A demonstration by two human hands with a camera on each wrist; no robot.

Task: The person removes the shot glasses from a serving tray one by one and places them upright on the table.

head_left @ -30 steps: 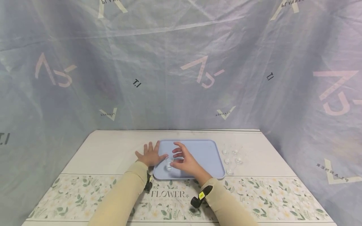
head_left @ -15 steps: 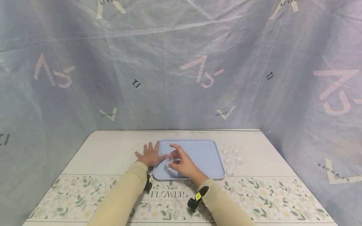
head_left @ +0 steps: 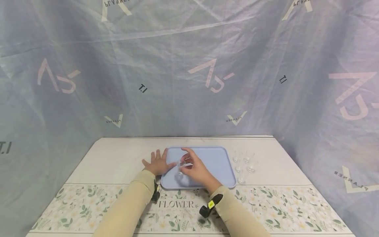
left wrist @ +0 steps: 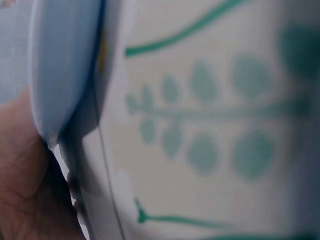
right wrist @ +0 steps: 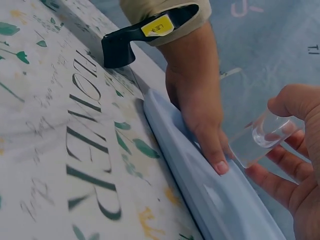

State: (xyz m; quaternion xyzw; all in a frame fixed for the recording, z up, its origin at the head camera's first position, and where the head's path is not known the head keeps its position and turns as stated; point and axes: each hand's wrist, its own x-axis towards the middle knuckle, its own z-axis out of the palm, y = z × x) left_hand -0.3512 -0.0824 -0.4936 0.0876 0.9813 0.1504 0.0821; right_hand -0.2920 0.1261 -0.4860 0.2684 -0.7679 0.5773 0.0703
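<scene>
My right hand (head_left: pixel 195 170) pinches a small clear shot glass (head_left: pixel 181 168) between thumb and fingers, over the left part of a light blue tray (head_left: pixel 211 166). In the right wrist view the shot glass (right wrist: pixel 257 137) has its thick base towards the thumb, and the fingers curve along its other side. My left hand (head_left: pixel 159 165) lies with fingers spread at the tray's left edge. Its thumb reaches over the rim onto the tray, close beside the glass. The left wrist view shows part of this hand (left wrist: pixel 20 165) against the tray's rim (left wrist: pixel 65 75).
Several more clear glasses (head_left: pixel 241 179) stand in a cluster on the white tabletop just right of the tray. A floral strip with the word FLOWER (head_left: pixel 176 204) runs along the front of the table cover. Grey printed curtains (head_left: pixel 183 108) enclose the back and sides.
My right hand has closed its fingers on the shot glass, which stood on the tray, and has shifted it slightly up and to the right. My left hand has stayed in place.
</scene>
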